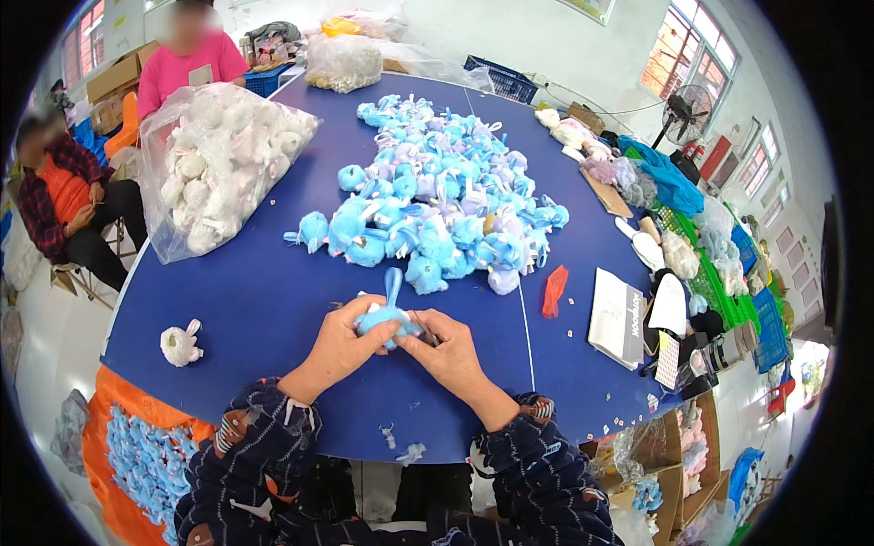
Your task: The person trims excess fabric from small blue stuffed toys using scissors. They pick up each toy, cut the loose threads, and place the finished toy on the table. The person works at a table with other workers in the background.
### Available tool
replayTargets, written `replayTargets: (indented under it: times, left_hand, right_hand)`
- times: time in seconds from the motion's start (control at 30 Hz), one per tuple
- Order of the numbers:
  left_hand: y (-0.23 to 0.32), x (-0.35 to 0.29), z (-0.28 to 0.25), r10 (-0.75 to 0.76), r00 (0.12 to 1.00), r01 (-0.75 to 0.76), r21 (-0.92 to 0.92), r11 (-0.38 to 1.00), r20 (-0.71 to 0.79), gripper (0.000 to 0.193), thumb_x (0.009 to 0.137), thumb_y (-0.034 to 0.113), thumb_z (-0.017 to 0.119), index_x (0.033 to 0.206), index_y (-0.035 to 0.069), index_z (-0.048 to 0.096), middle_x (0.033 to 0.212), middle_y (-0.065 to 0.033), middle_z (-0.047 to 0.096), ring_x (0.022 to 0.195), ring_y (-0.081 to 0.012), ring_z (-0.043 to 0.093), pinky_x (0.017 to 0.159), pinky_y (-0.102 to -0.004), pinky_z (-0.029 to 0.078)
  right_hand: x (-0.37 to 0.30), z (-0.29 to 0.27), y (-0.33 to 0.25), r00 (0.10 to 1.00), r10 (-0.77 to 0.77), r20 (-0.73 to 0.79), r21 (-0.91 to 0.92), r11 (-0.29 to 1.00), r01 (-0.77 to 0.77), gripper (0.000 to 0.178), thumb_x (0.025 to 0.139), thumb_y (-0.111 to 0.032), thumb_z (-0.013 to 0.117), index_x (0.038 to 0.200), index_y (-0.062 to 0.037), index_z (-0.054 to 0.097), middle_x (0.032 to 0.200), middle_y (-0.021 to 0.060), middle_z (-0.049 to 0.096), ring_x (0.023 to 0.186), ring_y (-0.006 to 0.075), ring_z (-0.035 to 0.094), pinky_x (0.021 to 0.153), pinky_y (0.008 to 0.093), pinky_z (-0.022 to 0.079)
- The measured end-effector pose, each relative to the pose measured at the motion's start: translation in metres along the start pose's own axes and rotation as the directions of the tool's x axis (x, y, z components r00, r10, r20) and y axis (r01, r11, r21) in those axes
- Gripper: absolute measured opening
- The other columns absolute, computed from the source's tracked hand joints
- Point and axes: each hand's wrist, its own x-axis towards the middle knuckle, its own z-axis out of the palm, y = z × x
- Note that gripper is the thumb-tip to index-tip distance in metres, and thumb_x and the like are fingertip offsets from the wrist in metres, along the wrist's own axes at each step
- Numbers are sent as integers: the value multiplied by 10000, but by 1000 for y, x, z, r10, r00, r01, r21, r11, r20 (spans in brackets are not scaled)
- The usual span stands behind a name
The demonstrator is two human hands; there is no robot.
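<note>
Over the near part of the blue table, my left hand is closed around a small fluffy blue plush toy. A blue ribbon loop stands up from its top. My right hand pinches the same toy from the right. Something thin and dark shows by the right fingers, too small to name. Just beyond both hands lies a large heap of blue and lilac plush toys, many with ribbon loops. A single white plush piece sits apart on the left.
A clear bag of white plush pieces stands at the far left. To the right lie a red scrap and a notebook. Below the left table edge, an orange-lined container holds blue pieces. Two people sit beyond the table's left side.
</note>
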Motion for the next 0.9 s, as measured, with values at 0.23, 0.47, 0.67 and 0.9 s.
replayTargets:
  times: [0.23, 0.47, 0.67, 0.9]
  left_hand:
    - [19, 3, -15, -92, 994, 100, -179, 979, 51, 296, 887, 215, 547, 1090, 2, 515, 846, -94, 625, 619, -133, 617, 506, -212, 500]
    - [45, -27, -86, 692, 701, 54, -980, 192, 174, 515, 904, 468, 418, 1219, 62, 452, 895, -122, 617, 638, -178, 603, 521, -302, 500]
    - [24, -1, -34, -158, 987, 143, -264, 954, -36, 195, 880, 168, 545, 1009, 24, 566, 873, -100, 640, 728, -155, 618, 621, -239, 493]
    - [-5, 1, 6, 474, 867, -451, 644, 618, 152, 464, 715, 99, 689, 1144, 59, 517, 1129, -133, 509, 994, -301, 530, 818, -345, 461]
  right_hand:
    - [9, -7, 7, 986, 161, -35, 224, 963, -149, 196, 803, -155, 655, 926, -3, 640, 687, -12, 566, 527, 20, 469, 460, 169, 354]
    - [36, -22, 42, 936, -217, -277, -587, 810, 14, 230, 742, -152, 679, 927, -34, 613, 791, 109, 599, 725, 284, 596, 638, 342, 466]
    - [40, -24, 58, 941, -220, -256, -563, 825, 40, 131, 749, -118, 636, 822, -14, 605, 690, 114, 578, 610, 237, 576, 563, 333, 435]
    - [14, -11, 4, 987, 149, -59, 67, 987, -145, 146, 769, -134, 619, 774, 0, 562, 606, -11, 499, 560, 46, 415, 499, 240, 356]
